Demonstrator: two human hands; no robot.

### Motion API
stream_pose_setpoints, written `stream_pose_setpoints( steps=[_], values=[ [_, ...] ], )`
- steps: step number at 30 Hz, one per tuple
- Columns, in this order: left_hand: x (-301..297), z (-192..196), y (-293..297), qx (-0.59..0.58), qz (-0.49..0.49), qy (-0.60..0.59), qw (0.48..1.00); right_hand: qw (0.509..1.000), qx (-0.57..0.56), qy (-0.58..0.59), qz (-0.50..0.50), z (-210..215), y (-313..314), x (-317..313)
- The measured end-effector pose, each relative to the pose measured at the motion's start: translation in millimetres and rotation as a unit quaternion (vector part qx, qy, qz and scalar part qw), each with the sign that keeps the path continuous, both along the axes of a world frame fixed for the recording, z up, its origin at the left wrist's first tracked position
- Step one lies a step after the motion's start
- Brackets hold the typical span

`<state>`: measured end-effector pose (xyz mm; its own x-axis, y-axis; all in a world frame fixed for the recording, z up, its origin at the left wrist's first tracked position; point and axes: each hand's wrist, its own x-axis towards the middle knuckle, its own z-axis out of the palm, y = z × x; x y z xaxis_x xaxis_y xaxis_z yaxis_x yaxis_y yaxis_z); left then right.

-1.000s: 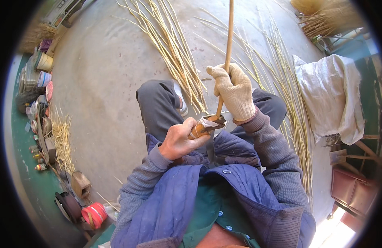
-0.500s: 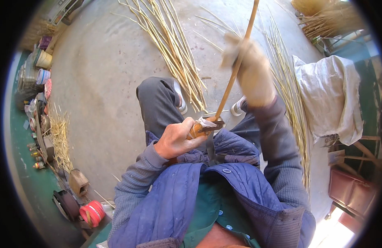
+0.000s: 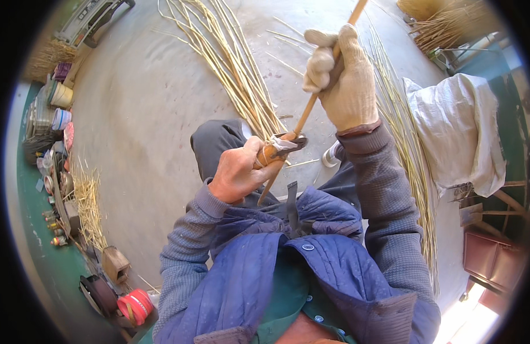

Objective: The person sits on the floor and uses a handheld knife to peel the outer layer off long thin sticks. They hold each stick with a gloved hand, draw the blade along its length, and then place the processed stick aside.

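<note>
My left hand [image 3: 237, 172], bare, is closed around the wooden handle of a small blade tool [image 3: 272, 153]. White cloth is wrapped near its dark metal head. A long peeled stick [image 3: 304, 116] runs slanting past the metal head, and its lower end shows below my left hand, over my lap. Higher up and to the right, my right hand [image 3: 348, 80] wears a cream knitted glove and is closed around the same stick. Exactly how the stick meets the blade is hidden by the cloth and fingers.
Long pale rods [image 3: 236, 74] lie on the concrete floor ahead, with another bundle [image 3: 411, 149] along my right. Beyond that is a white sack [image 3: 457, 132]. Straw [image 3: 88, 209], a wooden box [image 3: 114, 262] and a red container [image 3: 135, 305] stand along the left wall.
Both hands have moved a little farther from my body. The stick's lower end now shows beneath the tool and my left hand. My right hand was blurred with motion before and is sharp now.
</note>
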<state>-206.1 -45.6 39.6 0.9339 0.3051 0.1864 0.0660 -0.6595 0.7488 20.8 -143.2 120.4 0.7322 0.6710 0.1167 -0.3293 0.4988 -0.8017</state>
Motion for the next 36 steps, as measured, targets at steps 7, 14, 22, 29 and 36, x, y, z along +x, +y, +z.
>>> stream_pose_setpoints(
  steps=[7,14,22,29,36],
  values=[
    [2.2,-9.1,2.6,-0.021,-0.020,0.003,1.000,0.994,0.034,0.019,-0.101,37.7,15.8,57.5],
    [60.0,51.5,17.6,-0.076,0.019,-0.047,0.996,0.977,-0.052,-0.176,-0.109,48.7,12.8,25.1],
    [119.6,87.5,44.4,-0.176,0.036,-0.060,0.982,0.913,-0.230,-0.321,-0.106,-50.8,-37.7,-47.5],
    [139.3,75.2,16.5,-0.327,0.063,-0.099,0.938,0.896,-0.318,-0.294,-0.096,-49.3,-38.1,-30.6],
    [164.2,79.2,101.2,-0.375,0.195,-0.195,0.885,0.501,-0.366,-0.777,-0.105,-84.6,-124.4,-23.5]
  ],
)
